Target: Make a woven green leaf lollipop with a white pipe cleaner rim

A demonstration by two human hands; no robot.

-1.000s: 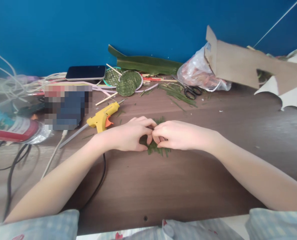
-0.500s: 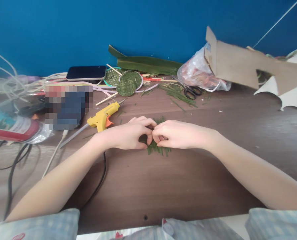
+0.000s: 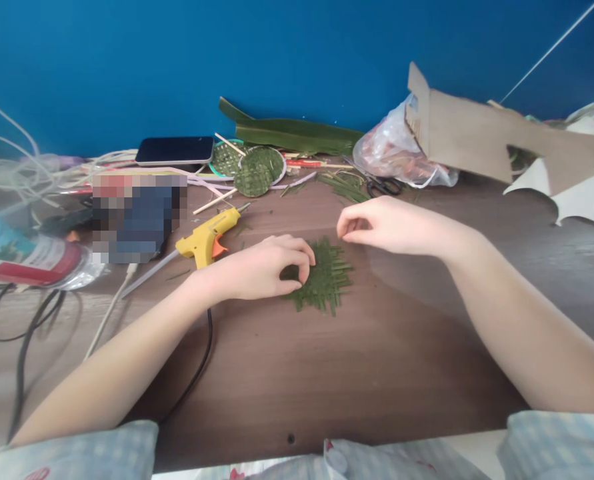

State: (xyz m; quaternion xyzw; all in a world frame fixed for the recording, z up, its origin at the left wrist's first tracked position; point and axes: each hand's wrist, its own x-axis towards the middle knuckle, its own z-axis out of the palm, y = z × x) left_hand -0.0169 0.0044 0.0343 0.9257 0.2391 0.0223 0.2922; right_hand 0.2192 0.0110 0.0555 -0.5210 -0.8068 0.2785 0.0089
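Left grip (image 3: 264, 270) at edge of weave (image 3: 329, 283)

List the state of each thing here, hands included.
Weave: flat, edges fringed.
Left hand: curled, fingertips on the weave.
Right hand: curled, clear of the weave.
Glue gun: on its side, stick inserted.
Phone: flat, screen dark.
Bag: bulging.
Cardboard: cut, with a hole.
Scissors: partly hidden, blades unclear.
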